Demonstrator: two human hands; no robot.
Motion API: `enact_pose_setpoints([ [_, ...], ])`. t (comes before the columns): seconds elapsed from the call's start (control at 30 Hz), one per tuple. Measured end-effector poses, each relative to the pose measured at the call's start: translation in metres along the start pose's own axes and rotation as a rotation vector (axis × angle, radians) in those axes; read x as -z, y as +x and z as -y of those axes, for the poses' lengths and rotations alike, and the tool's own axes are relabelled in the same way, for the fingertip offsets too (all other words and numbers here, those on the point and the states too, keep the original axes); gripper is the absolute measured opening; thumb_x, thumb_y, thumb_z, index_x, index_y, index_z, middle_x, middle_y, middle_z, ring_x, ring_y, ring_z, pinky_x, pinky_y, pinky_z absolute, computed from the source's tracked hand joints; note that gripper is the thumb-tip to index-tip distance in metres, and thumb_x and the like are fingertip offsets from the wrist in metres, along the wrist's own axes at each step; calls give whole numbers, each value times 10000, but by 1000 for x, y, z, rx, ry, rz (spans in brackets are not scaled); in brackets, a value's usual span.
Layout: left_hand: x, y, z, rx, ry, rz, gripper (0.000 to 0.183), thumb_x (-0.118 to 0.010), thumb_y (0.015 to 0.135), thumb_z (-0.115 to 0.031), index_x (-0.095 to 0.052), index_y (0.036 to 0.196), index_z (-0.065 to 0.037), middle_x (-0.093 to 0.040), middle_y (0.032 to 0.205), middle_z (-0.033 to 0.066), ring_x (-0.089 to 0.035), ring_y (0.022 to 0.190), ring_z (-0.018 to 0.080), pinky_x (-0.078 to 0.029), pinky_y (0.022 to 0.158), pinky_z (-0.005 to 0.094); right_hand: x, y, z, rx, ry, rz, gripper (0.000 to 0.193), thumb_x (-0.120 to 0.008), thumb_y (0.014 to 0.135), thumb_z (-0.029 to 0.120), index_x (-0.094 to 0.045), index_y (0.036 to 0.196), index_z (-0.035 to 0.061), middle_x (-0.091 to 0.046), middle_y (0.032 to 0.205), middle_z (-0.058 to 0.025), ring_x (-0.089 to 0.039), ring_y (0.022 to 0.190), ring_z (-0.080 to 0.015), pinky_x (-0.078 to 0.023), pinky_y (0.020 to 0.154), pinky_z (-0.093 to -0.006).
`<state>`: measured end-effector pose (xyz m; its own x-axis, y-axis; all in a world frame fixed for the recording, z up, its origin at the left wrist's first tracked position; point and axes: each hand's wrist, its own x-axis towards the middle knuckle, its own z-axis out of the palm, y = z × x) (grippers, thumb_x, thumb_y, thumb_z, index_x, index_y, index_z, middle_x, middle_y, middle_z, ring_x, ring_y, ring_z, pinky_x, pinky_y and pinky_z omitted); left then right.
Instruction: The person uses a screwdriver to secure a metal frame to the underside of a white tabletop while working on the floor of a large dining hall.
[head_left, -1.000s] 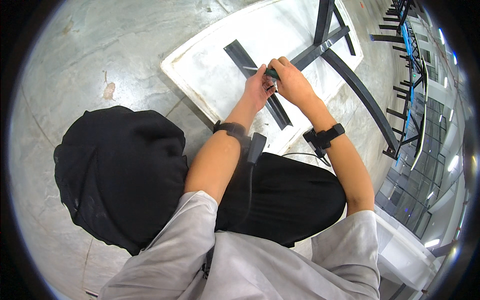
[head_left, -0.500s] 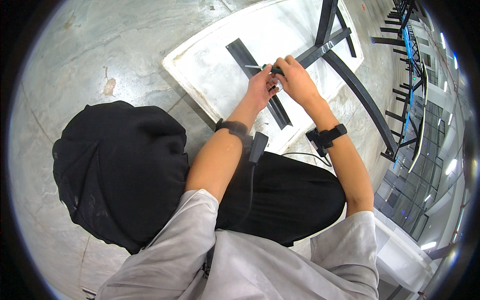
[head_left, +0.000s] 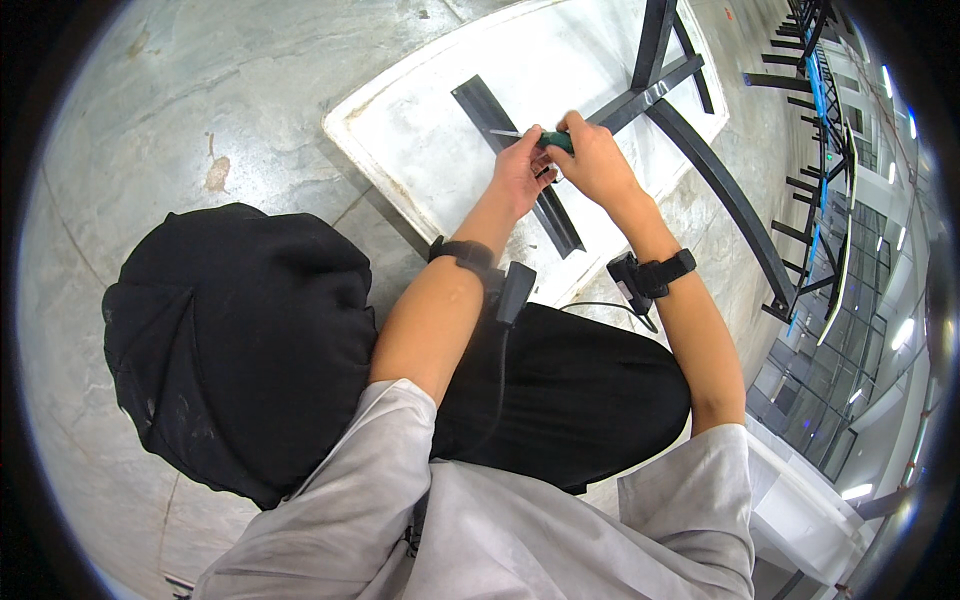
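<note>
In the head view, both bare hands meet just above the middle of the frame. The right hand (head_left: pixel 598 165) is closed around the handle of a green-handled screwdriver (head_left: pixel 556 141), whose thin pale shaft points toward the left of the frame. The left hand (head_left: pixel 518 172) is beside it, its fingers loosely curled and its thumb up near the front of the handle; the fingers overlap at this small size, so whether it grips the tool or only steadies it I cannot tell.

Below the hands in the view, a dark metal strip (head_left: pixel 482 107) runs slantwise from upper left to lower right across a white board (head_left: pixel 400 130), partly covered by the left hand. At the upper right of the board stands a black metal frame (head_left: pixel 652 50) of crossing bars, with a long bar (head_left: pixel 725 185) bending away toward the right of the picture.

Each forearm wears a black strap, the left strap (head_left: pixel 466 255) and the right strap (head_left: pixel 664 273). Black trousers (head_left: pixel 240 350) fill the lower left and centre, and grey concrete floor (head_left: pixel 290 80) spreads across the upper left
</note>
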<state>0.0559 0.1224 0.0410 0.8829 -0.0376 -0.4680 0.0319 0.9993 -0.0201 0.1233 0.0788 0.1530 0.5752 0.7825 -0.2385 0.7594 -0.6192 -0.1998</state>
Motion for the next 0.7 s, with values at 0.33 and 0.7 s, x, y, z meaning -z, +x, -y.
enact_pose_setpoints([
  [0.33, -1, 0, 2, -23, -27, -29, 196, -498, 849, -287, -539, 816, -98, -519, 706, -6, -498, 665, 101, -414, 607, 271, 2, 4, 5, -301, 172, 246, 325, -612, 699, 124, -466, 944, -32, -564, 809, -240, -567, 766, -375, -459, 656, -394],
  [0.7, -3, -2, 2, -70, -105, -71, 164, -535, 837, -220, -539, 854, -56, -549, 764, 30, -538, 680, 120, -477, 601, 256, 3, 0, 5, -217, 63, 147, 296, -598, 728, 193, -504, 858, -56, -573, 736, -240, -579, 695, -354, -463, 623, -369],
])
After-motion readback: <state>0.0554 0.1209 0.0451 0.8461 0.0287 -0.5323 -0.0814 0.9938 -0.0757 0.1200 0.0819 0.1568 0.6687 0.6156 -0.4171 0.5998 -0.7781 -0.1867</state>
